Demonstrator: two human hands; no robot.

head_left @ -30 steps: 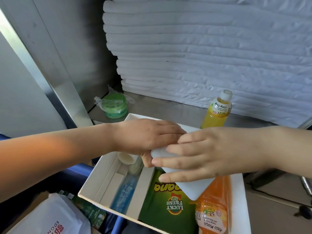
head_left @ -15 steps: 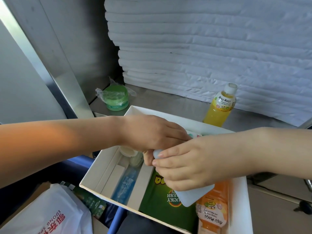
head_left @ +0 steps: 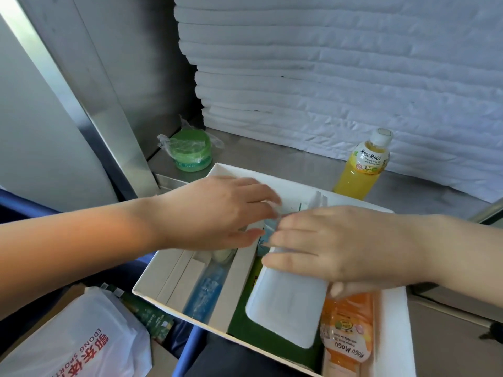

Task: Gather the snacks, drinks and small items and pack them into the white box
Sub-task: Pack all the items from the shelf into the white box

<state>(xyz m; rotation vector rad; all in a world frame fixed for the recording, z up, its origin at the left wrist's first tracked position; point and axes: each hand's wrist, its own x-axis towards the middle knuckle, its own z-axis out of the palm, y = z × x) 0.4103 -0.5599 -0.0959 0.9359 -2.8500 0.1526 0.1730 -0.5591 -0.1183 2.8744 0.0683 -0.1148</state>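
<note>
The white box sits open in front of me. A blue bottle lies in its left compartment. A green snack pack and an orange Mogu Mogu bottle lie in the wide part. A flat white packet rests on the green pack. My right hand grips the packet's far end, fingers over its left edge, thumb by the orange bottle. My left hand reaches over the box with straight, blurred fingers touching small sachets at the far end. A yellow Mogu Mogu bottle stands outside, behind the box.
A green jar in clear wrap sits on the metal shelf at the back left. Stacked white sheets fill the back. A metal post rises at left. A white plastic bag and green packets lie at lower left.
The white packet came down flat onto the green pack. My left hand released it and shifted toward the sachets; my right hand stayed on it.
</note>
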